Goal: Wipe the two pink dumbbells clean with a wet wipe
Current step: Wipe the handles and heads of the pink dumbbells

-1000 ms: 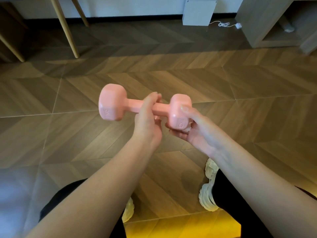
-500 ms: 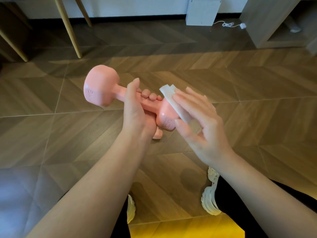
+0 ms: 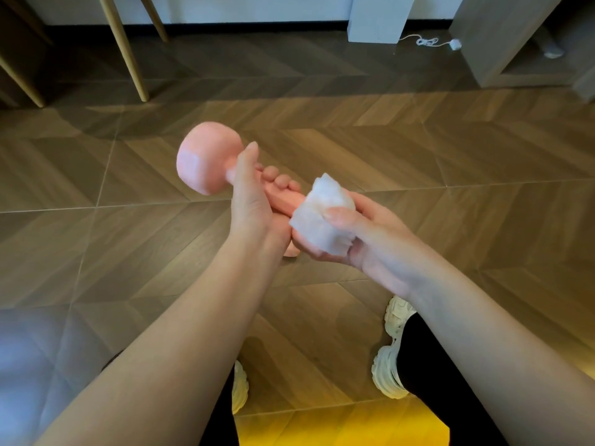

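A wooden herringbone floor (image 3: 418, 149) fills the frame, darker toward the top; slanted pale wooden legs (image 3: 124, 49) stand at the upper left, a white box (image 3: 380, 17) sits at the top right of centre with a white cable (image 3: 428, 41) trailing beside it, and a grey-brown cabinet (image 3: 502, 37) occupies the upper right corner.

In the middle of the frame one pink dumbbell (image 3: 206, 165) is held in the air, tilted, its far head up and to the left, its near head down and to the right; the left hand (image 3: 254, 204) is wrapped round the handle, thumb pointing up against the far head, fingertips curling over the bar on the far side; the far head stands clear, just left of that hand.

The right hand (image 3: 370, 239) comes in from the right and clasps a bunched white wet wipe (image 3: 322, 217) around the near head, thumb pressed on top of the wipe, fingers curled underneath; the wipe covers most of that head, so only a small pink edge shows below it, between the two hands.

At the bottom of the frame, black trouser legs (image 3: 428, 365) and chunky white shoes (image 3: 391, 358) are planted on the floor.
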`<state>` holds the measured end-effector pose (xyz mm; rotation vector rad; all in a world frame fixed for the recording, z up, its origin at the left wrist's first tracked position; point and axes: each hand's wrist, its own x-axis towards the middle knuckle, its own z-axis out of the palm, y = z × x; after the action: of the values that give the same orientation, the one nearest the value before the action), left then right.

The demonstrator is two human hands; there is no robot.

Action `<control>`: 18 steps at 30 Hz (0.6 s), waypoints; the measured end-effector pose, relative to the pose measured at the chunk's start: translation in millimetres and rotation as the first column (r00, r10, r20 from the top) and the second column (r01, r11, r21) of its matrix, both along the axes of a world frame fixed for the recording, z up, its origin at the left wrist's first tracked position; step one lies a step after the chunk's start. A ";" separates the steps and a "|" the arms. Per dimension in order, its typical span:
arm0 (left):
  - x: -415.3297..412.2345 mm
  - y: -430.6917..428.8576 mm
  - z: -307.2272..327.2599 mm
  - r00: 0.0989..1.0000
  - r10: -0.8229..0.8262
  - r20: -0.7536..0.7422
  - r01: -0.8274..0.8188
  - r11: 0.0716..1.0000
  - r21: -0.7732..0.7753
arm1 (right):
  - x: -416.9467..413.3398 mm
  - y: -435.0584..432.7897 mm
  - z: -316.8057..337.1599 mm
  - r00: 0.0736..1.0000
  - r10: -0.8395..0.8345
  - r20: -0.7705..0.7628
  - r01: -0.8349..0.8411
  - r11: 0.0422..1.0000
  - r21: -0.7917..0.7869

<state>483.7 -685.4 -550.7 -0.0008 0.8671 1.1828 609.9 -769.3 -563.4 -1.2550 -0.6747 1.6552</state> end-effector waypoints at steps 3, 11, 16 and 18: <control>-1.9 -2.3 -4.3 0.999 -0.026 -0.043 0.025 0.999 -0.023 | -12.9 -4.3 -1.6 0.979 -0.016 0.204 0.010 0.999 0.031; -8.3 4.1 -0.4 0.998 -0.028 -0.055 0.028 1.000 0.004 | -9.3 -2.2 -0.3 0.998 0.070 -0.006 -0.069 0.996 0.055; -8.8 -3.0 -2.1 0.995 -0.061 -0.085 0.062 0.998 0.010 | -21.2 -7.9 -9.0 0.978 0.064 0.198 -0.076 0.996 0.055; -7.7 -3.5 -2.2 0.992 -0.076 -0.098 0.079 0.997 0.018 | -24.3 -7.0 -10.5 0.978 0.016 0.207 -0.024 0.999 0.032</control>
<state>476.0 -688.9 -552.9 0.1083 0.9322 1.1266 585.6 -776.4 -573.8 -1.4122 -0.8414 1.5348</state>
